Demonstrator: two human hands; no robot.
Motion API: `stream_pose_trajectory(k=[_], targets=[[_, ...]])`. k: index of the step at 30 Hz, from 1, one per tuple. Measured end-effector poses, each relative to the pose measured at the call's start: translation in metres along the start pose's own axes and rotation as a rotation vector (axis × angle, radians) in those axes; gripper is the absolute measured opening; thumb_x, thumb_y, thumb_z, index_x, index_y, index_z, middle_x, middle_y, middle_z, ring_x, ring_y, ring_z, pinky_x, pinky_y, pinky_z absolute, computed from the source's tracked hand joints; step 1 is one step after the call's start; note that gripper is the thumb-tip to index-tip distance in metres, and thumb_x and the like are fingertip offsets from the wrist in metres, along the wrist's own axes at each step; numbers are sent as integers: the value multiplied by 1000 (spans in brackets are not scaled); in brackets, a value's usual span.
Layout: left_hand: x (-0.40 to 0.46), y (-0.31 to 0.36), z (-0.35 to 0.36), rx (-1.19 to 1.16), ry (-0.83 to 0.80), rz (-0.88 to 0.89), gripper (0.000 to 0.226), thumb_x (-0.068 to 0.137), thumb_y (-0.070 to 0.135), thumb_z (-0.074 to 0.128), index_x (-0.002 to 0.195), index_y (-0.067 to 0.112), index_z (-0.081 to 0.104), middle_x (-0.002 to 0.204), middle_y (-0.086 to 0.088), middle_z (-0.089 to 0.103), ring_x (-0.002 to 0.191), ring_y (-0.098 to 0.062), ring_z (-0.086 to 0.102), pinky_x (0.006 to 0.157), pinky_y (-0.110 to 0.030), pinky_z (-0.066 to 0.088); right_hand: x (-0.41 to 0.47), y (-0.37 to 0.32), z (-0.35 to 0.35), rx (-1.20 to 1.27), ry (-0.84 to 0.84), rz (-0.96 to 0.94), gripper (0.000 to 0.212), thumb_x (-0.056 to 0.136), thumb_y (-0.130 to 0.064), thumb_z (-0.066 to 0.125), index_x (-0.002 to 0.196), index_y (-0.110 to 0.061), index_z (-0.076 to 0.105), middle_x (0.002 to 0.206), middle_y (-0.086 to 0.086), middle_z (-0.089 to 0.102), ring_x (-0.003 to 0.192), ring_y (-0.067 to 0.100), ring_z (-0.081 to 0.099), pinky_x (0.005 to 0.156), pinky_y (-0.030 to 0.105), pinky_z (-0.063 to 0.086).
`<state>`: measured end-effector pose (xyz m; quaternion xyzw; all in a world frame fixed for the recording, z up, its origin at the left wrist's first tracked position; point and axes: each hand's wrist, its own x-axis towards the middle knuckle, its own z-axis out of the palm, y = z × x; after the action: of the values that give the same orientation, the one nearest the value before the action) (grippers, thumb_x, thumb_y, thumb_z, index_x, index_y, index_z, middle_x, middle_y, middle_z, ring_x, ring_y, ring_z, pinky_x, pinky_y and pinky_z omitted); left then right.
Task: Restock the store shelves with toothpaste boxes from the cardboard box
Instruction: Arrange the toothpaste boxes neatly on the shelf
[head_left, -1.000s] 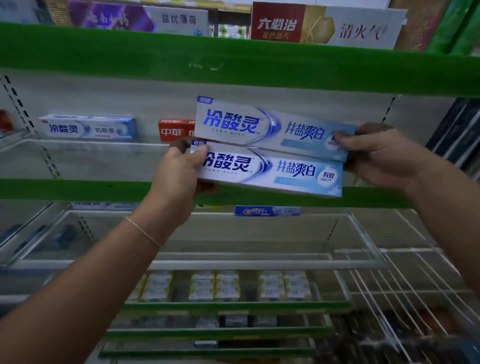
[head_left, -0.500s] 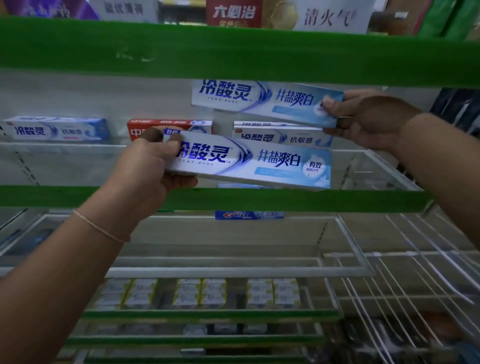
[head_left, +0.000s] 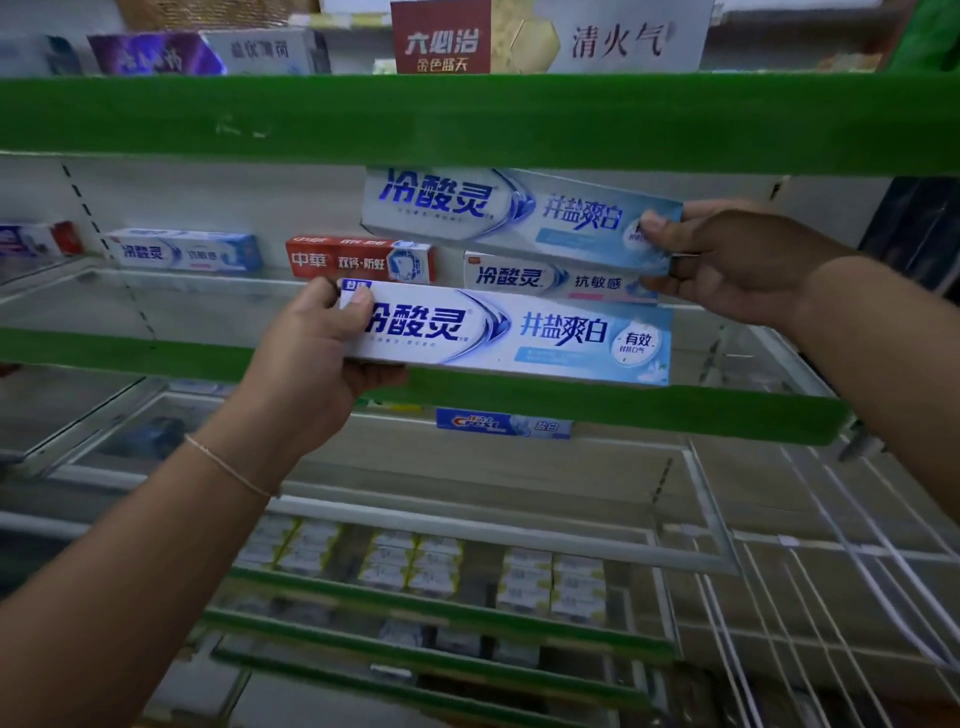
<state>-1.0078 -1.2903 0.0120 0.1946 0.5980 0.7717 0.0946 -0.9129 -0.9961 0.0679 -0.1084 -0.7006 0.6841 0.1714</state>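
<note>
Left hand (head_left: 311, 364) grips the lower toothpaste box (head_left: 514, 335) mid-frame. Right hand (head_left: 737, 260) pinches the upper toothpaste box (head_left: 509, 213) just above it, over the green-edged shelf (head_left: 623, 408).

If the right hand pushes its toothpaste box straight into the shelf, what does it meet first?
Probably the white-blue box standing on the shelf, just under and behind the upper box that the right hand holds. Depth is unclear, so it may pass above.

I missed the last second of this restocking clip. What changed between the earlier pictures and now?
The two boxes, held stacked together before, have separated: the right hand carried the upper box up and into the shelf, while the left hand lowered the lower box toward the shelf's front edge. Both grips are unchanged.
</note>
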Motion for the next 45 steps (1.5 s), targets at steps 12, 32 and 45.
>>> stream_pose_trajectory(k=[12,32,45], targets=[[-27,3,-19,-21,-10,29,17,101,10,42,98,18,57,86,-4,68,69,-18,68,57,-38,54,-45,-5,26,-6,8,-18,44,63,-21,73,103,-8,63,85,2,73,76,13,67,61,21,57],[-148,32,-180,-53,-47,-39,12,102,7,42,101,13,53,85,-9,59,61,-20,61,45,-30,52,-182,6,205,-25,51,11,20,72,-22,67,90,-13,66,100,7,73,87,18,68,87,32,55],[-217,27,-243,-66,-11,-104,16,102,7,41,100,16,54,86,-9,60,66,-22,62,48,-31,53,-228,1,253,-35,52,-5,19,70,-26,69,85,-15,62,79,-5,75,77,9,69,67,21,59]])
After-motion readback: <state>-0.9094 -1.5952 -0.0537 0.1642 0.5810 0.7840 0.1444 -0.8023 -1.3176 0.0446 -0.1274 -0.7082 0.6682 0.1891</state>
